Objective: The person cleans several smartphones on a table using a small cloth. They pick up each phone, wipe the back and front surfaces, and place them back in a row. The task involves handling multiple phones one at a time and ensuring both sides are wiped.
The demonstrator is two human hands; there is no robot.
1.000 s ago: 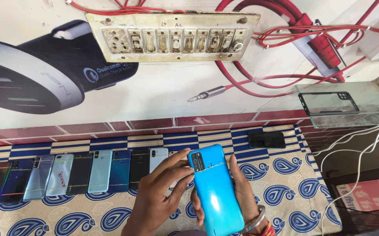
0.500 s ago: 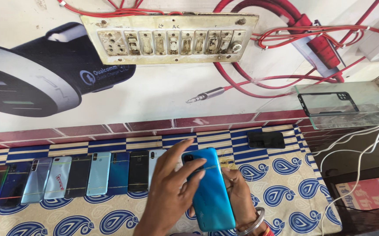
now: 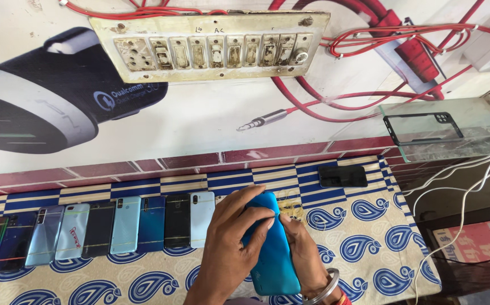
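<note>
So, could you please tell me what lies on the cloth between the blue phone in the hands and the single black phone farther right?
In the head view, between the blue phone and the black phone, only a small tangle of yellowish thread or bands lies on the patterned cloth.

A small mobile-phone shop or repair counter. A row of phones lies back-up, side by side, on a paisley-printed cloth. Behind it, a worn wall switchboard is fed by loose red cables, above a large charger advertisement poster. A clear phone case rests on a glass shelf; white cables hang beside it.
</note>
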